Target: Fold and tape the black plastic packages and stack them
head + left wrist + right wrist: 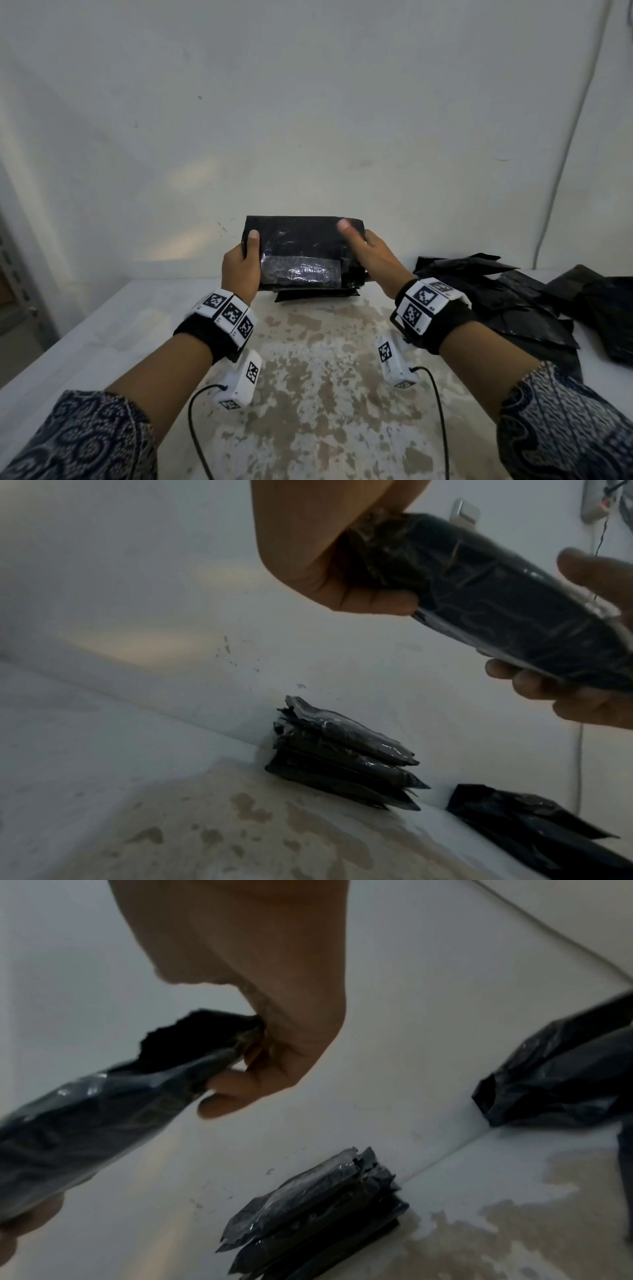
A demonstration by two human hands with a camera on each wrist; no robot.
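I hold a folded black plastic package (301,253) in the air above the table, with clear tape across its lower front. My left hand (241,262) grips its left end, thumb on the front. My right hand (368,255) grips its right end, thumb on the upper corner. The same package (496,593) shows in the left wrist view and, as package (85,1118), in the right wrist view. Below it, against the wall, lies a stack of taped packages (342,758), also seen as stack (315,1213) and partly hidden as stack (315,295).
A heap of loose black plastic bags (534,301) lies at the right of the white, worn table (325,394). A white wall (308,120) stands right behind the stack. A cable (568,144) runs down the wall at the right.
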